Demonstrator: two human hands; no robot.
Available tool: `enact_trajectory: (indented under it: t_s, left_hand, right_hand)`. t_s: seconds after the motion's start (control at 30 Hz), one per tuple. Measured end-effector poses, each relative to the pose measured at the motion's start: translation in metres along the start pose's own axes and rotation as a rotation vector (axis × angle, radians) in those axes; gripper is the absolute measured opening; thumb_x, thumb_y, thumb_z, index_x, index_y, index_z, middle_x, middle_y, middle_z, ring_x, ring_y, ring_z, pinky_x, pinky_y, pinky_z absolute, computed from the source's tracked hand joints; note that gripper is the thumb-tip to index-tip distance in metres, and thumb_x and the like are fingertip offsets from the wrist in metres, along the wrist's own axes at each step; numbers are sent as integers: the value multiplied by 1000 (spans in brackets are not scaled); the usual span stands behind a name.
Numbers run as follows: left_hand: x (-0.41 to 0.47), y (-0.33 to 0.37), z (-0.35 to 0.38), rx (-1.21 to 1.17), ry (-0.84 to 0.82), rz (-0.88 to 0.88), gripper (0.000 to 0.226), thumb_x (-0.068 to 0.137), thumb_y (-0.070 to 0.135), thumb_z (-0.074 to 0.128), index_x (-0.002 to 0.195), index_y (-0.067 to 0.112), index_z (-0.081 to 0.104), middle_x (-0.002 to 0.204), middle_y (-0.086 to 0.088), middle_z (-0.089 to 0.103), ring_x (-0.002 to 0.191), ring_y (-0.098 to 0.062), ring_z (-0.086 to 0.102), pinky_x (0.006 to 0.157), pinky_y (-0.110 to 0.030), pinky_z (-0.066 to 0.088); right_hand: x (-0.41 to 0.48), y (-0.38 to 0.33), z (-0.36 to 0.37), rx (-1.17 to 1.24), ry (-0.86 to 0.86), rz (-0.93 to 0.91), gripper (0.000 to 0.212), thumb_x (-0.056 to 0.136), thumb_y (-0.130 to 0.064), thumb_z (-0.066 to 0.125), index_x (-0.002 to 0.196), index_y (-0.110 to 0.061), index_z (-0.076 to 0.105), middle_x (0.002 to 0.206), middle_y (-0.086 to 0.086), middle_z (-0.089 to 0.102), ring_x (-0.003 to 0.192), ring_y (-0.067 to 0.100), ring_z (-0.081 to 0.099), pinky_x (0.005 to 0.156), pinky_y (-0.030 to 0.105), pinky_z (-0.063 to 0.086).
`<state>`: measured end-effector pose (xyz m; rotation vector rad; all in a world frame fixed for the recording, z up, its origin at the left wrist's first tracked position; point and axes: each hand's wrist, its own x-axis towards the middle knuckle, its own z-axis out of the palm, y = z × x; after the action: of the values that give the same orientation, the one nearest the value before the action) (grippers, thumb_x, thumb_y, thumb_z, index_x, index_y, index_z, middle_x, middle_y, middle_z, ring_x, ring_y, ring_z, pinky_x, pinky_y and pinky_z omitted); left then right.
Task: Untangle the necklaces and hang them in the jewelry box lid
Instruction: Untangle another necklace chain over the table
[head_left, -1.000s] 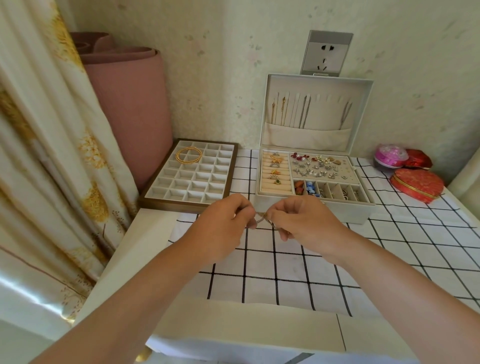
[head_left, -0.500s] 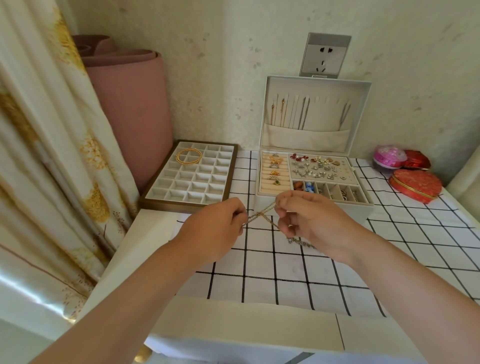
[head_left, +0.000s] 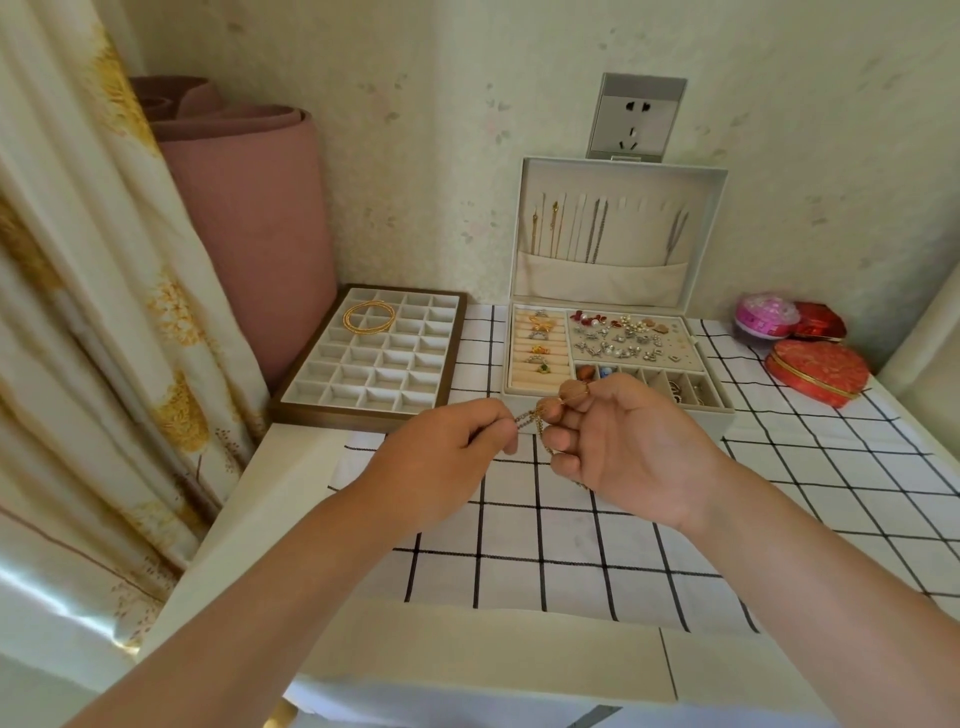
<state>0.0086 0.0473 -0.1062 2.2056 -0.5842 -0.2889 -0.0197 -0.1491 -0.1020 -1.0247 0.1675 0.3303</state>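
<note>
Both my hands hold a thin gold necklace chain (head_left: 529, 417) in the air in front of the jewelry box. My left hand (head_left: 447, 457) pinches one end of it. My right hand (head_left: 628, 441) pinches the other part between thumb and fingers, palm turned toward me. The rest of the chain is hidden behind my right hand. The white jewelry box (head_left: 724, 410) stands open just behind, with rings and earrings in its tray. Its upright lid (head_left: 719, 218) has several chains (head_left: 569, 231) hanging on hooks above a fabric pocket.
A brown tray of small compartments (head_left: 363, 410) holding gold bangles (head_left: 370, 316) lies left of the box. A pink roll (head_left: 260, 218) and a curtain (head_left: 88, 312) fill the left side. Red heart tins (head_left: 815, 371) and a pink box (head_left: 763, 314) sit at the right. A checked cloth (head_left: 571, 545) covers the table.
Both hands have risen a little toward the box. My right hand has turned its palm toward me, and the chain between the hands is now shorter and higher.
</note>
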Motion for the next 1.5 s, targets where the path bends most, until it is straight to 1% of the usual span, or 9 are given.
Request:
enact_trajectory:
  t_s: [0.3, 0.5, 0.7, 0.9, 1.0, 1.1, 1.17, 1.3, 1.5]
  left_hand:
    - [0, 3, 2, -275, -123, -172, 33, 105, 20, 44, 80, 13, 66, 61, 0, 59, 49, -13, 51, 44, -19, 40]
    - [1, -3, 6, 19, -147, -161, 33, 101, 28, 46, 75, 26, 67, 62, 4, 48, 58, -12, 43, 57, -26, 36]
    - [3, -3, 11, 261, -186, -191, 32, 102, 33, 41, 79, 29, 63, 66, 8, 53, 61, -12, 47, 58, -27, 37]
    - [6, 9, 22, 239, -201, -155, 33, 104, 27, 41, 77, 25, 60, 66, 9, 51, 58, -7, 44, 53, -20, 32]
    - [8, 15, 28, 254, -228, -133, 35, 103, 26, 42, 72, 24, 56, 72, 7, 54, 63, -8, 46, 57, -22, 34]
    - [10, 20, 36, 332, -254, -110, 32, 104, 28, 41, 78, 20, 57, 76, 5, 56, 66, -9, 47, 57, -23, 35]
    - [12, 25, 43, 337, -275, -91, 31, 104, 29, 41, 83, 18, 60, 79, 4, 57, 69, -11, 50, 61, -25, 38]
    - [13, 41, 61, 326, -307, -28, 31, 104, 30, 41, 79, 24, 59, 78, 5, 60, 67, -11, 52, 62, -26, 42]
    - [20, 60, 86, 335, -318, 50, 30, 104, 32, 40, 83, 25, 59, 77, 4, 61, 60, -10, 51, 54, -24, 38]
  right_hand:
    - [-9, -2, 6, -18, 64, -94, 22, 101, -22, 40, 84, -18, 54, 83, 2, 66, 61, 15, 51, 54, 26, 41]
    - [-16, -8, -4, -359, 178, -47, 17, 103, -18, 42, 91, -13, 53, 53, -1, 30, 57, 19, 40, 67, 33, 38]
    - [-23, -15, -14, -269, 333, -141, 22, 99, -4, 53, 118, -1, 63, 53, 1, 51, 64, 20, 58, 84, 37, 55]
    - [-41, -25, -22, -62, 201, -120, 20, 97, -4, 45, 102, -8, 64, 62, 3, 42, 45, 15, 33, 65, 37, 55]
    - [-49, -27, -32, -252, 263, -121, 29, 90, 7, 41, 87, -8, 65, 76, 7, 59, 45, 13, 31, 55, 31, 42]
    - [-56, -27, -44, -784, 467, -136, 47, 87, 11, 40, 71, -16, 76, 95, 1, 72, 60, 9, 47, 64, 29, 41]
    - [-60, -27, -54, -1150, 527, -99, 51, 92, 7, 44, 71, -24, 79, 95, -11, 67, 77, 3, 53, 67, 19, 44]
    - [-70, -26, -76, -1497, 559, -7, 49, 93, 7, 47, 85, -27, 81, 98, -9, 61, 83, 8, 57, 54, 5, 40]
    - [-82, -40, -90, -1693, 507, 207, 37, 92, -7, 67, 124, -24, 71, 138, 0, 59, 124, 20, 57, 102, 24, 44]
